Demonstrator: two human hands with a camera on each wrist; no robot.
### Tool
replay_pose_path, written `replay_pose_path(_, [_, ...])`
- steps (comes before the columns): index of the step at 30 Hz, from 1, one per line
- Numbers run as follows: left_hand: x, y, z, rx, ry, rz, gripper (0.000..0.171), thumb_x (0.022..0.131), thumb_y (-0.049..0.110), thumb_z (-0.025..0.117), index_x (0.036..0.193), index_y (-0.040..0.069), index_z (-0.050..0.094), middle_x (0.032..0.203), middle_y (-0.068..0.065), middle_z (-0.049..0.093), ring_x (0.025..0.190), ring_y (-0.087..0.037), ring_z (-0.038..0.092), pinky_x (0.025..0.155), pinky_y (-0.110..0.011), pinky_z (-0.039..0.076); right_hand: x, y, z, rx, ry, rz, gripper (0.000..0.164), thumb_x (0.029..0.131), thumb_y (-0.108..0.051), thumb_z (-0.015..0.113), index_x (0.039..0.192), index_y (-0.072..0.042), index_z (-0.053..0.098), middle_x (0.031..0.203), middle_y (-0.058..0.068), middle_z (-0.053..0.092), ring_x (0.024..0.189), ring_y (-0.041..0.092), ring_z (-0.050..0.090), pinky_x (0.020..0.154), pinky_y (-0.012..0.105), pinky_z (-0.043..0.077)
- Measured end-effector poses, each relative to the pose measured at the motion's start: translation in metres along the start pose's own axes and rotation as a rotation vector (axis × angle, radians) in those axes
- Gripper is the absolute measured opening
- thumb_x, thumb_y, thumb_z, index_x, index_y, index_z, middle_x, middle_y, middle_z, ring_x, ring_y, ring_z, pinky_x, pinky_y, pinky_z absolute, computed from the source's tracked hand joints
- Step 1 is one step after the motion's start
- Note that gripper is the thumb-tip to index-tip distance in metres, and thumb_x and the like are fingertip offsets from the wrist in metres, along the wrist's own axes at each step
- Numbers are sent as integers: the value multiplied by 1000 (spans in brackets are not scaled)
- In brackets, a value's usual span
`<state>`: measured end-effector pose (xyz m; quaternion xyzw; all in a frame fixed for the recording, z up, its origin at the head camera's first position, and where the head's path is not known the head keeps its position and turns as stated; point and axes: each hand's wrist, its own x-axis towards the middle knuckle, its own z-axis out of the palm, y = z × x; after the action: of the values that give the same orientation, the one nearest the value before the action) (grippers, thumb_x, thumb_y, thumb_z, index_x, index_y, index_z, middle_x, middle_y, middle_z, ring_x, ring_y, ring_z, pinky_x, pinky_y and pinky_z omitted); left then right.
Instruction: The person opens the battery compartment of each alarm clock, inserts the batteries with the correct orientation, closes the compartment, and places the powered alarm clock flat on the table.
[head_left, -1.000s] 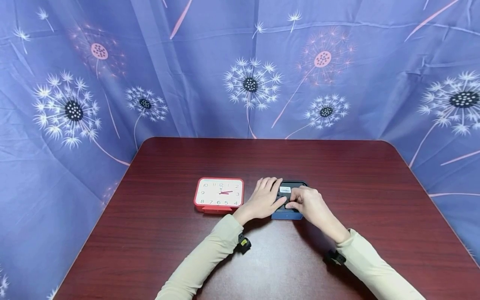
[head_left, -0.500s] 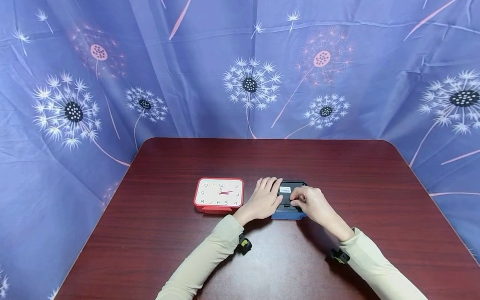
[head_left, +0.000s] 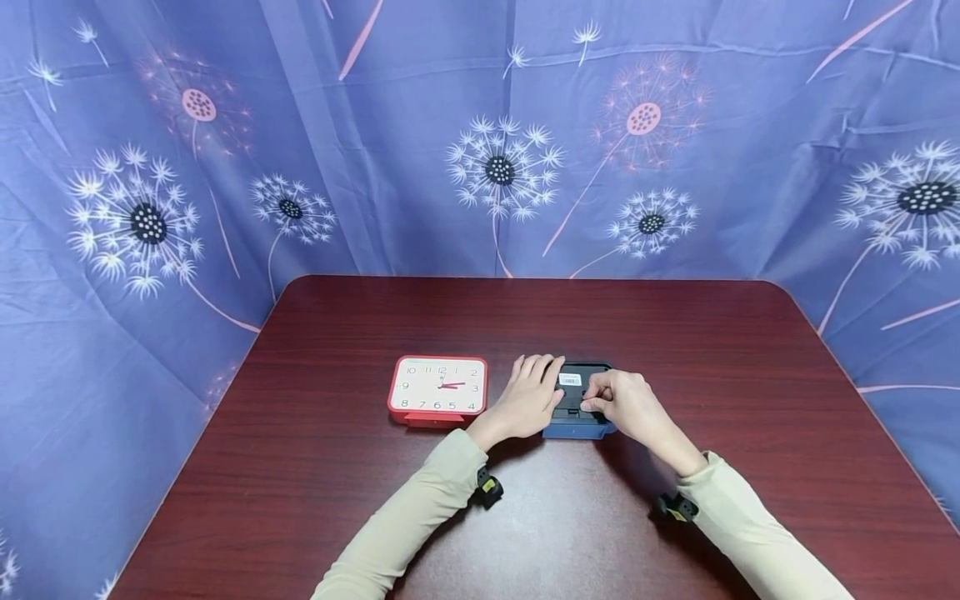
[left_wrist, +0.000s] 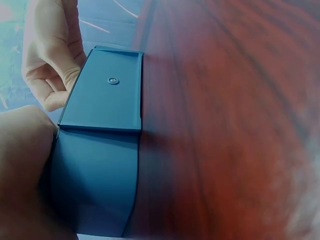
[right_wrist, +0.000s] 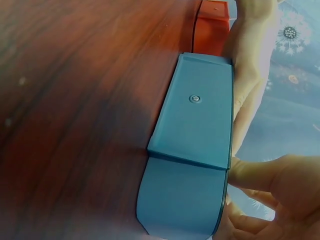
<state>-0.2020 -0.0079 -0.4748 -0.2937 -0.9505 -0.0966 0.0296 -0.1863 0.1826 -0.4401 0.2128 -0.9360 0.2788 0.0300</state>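
A blue alarm clock (head_left: 576, 431) lies face down on the table, its black back with a white label (head_left: 570, 379) turned up. My left hand (head_left: 522, 398) rests flat across the clock's left part, fingers stretched towards the far edge. Over the right part of the back, my right hand (head_left: 628, 408) has thumb and fingers curled together, pinching a small part that they hide. The clock's blue underside with a screw (left_wrist: 113, 80) shows in the left wrist view. In the right wrist view, the right hand (right_wrist: 280, 195) is at the clock's back edge.
A red alarm clock (head_left: 438, 385) lies face up just left of the left hand. The dark red wooden table (head_left: 375, 317) ends at a blue dandelion-patterned curtain (head_left: 420, 167) behind and on both sides.
My right hand has shifted slightly right on the clock's back, uncovering a small latch near its front edge. My left hand and both clocks have stayed in place.
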Motion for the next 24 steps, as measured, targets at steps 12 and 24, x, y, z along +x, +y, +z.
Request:
replay_pose_path(12, [0,0,-4,-20,-30,-7,53,102,24,39,150,5,27,149,-14,37,139,-27,31,118,-50,19,-6,-5,2,-128,76,-6,25,76,-16,81,65,-21,59,62,-7,56,54,5,50,46,25,40])
replay_pose_path(24, [1,-2,0,-40,-35,-14,55,103,29,39,152,8,25,151,-9,35,141,-24,29,119,-48,19,-1,-8,-8,-75,-1,247,24,74,-28,83,68,-18,61,60,-7,63,60,18,59,50,38,43])
